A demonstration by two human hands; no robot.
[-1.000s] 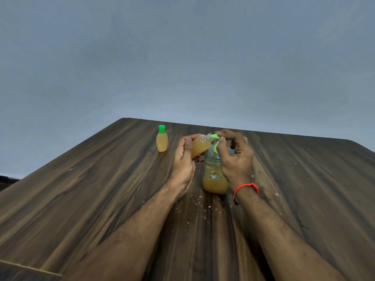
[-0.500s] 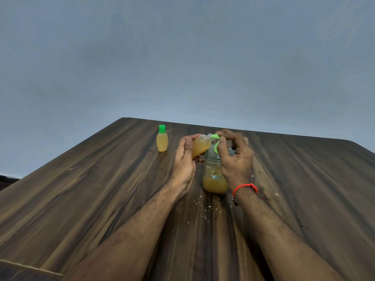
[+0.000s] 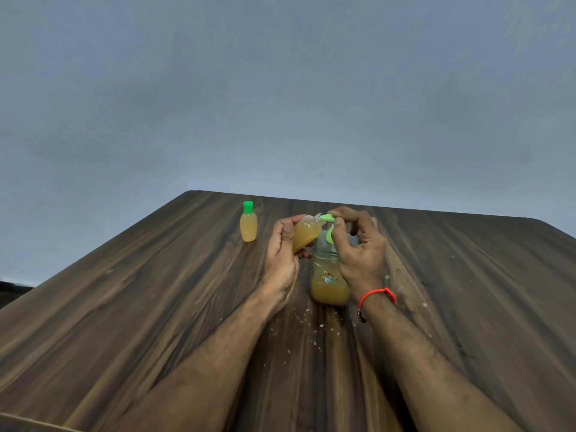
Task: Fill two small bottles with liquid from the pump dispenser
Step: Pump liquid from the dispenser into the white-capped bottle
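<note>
Pump dispenser [image 3: 329, 277] stands upright on the worktop [image 3: 156, 307], about a third full of amber liquid, with its green nozzle [image 3: 326, 217] touching the mouth of the uncapped small bottle [image 3: 304, 233], which the left hand [image 3: 282, 254] grips tilted toward it and which looks nearly full. The right hand [image 3: 358, 244] curls over the pump head, thumb and fingertips on the green top, so short, gentle presses with the bottle mouth held snug under the spout should top it off without spilling. Well apart to the left, the capped bottle [image 3: 248, 226] stands filled, and pale crumbs [image 3: 299, 322] dot the wood nearby.
</note>
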